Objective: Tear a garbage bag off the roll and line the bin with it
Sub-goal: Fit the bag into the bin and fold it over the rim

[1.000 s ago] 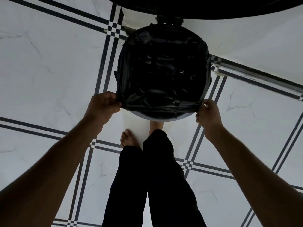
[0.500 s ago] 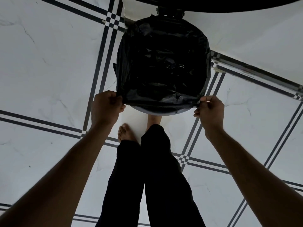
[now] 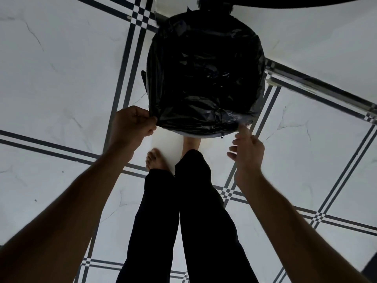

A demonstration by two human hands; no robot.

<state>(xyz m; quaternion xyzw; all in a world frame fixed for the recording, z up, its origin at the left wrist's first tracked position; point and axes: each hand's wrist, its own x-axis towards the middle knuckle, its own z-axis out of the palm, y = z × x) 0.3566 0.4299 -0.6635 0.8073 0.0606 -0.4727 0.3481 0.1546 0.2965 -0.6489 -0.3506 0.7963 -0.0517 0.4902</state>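
While pinching the garbage bag [image 3: 204, 82] hem at the near-left rim of the bin [image 3: 199, 136] with left hand [image 3: 130, 124], bring loose, open-fingered right hand [image 3: 246, 153] to the near-right rim and tug hem evenly down, avoiding tears.

bin [image 3: 204, 136] mostly under bag [image 3: 204, 78]
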